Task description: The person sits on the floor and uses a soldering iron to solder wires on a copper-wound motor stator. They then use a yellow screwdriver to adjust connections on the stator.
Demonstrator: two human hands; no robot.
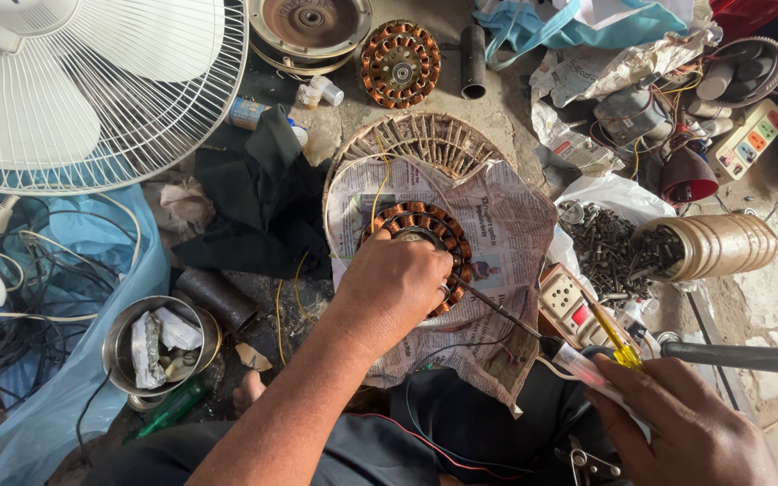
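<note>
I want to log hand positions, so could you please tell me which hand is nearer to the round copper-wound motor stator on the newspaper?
Left. The left hand rests directly on the copper-wound stator; the right hand is off to the lower right, holding a clear-handled soldering tool whose tip reaches the stator.

Rough grey floor [506, 112], strewn with repair parts. Far left, a white fan guard [92, 90] lies over blue plastic sheeting [92, 243] and tangled cables. Far centre: a rusty motor cover [311, 22], a copper-wound stator [400, 63] and a short dark pipe [473, 61]. Centre: an upturned woven basket [425, 139] draped with newspaper [506, 225]. Near left, a steel bowl [119, 346]. Right, a pile of screws [605, 252] beside a tipped jar [718, 245].
</note>
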